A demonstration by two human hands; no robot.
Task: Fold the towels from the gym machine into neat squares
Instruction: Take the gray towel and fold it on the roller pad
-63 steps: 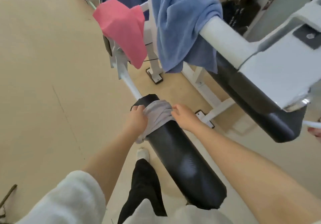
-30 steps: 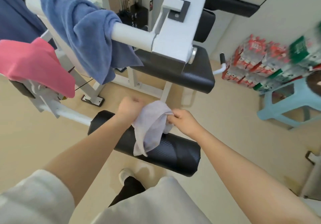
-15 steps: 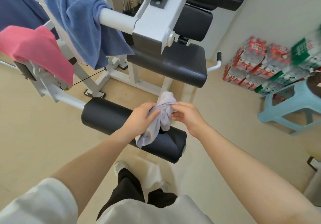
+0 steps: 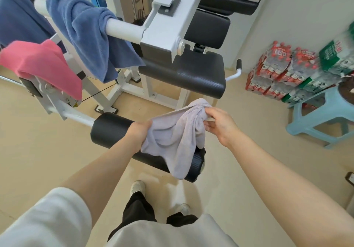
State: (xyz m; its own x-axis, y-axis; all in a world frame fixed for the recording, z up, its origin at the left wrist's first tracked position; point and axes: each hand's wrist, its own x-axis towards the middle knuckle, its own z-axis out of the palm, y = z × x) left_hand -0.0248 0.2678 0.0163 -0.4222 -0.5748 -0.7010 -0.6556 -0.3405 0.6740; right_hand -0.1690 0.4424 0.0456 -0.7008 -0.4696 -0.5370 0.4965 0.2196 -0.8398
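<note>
Soft, ribbed pale grey towel [image 4: 178, 137] bunched and creased, held up between both hands above the black textured foam roller [image 4: 113, 131] of the gym machine [image 4: 162, 28]. Left hand [image 4: 138, 134] curled in a closed grip round one gathered edge; right hand [image 4: 220, 126] pinching the opposite bunched corner between thumb and fingers. Loose lower flap hanging below both grips, draped in front of the roller's end cap. Up and left of the left grip, a thick terry blue towel [image 4: 90, 35] slung over a smooth white round bar, folds sagging on both sides. Further left, a flat-weave pink towel [image 4: 44, 66] draped over a metal bracket, and a dark blue cloth [image 4: 17, 16] at the frame's edge. Padded black seat [image 4: 189, 74] just beyond the grey towel, surface finely patterned. Right of the right grip, shrink-wrapped packs of water bottles [image 4: 277, 68] stacked against the wall, beside a light blue plastic stool [image 4: 323, 116]. Bare beige floor [image 4: 38, 150] left of the left grip and between the right grip and the stool.
</note>
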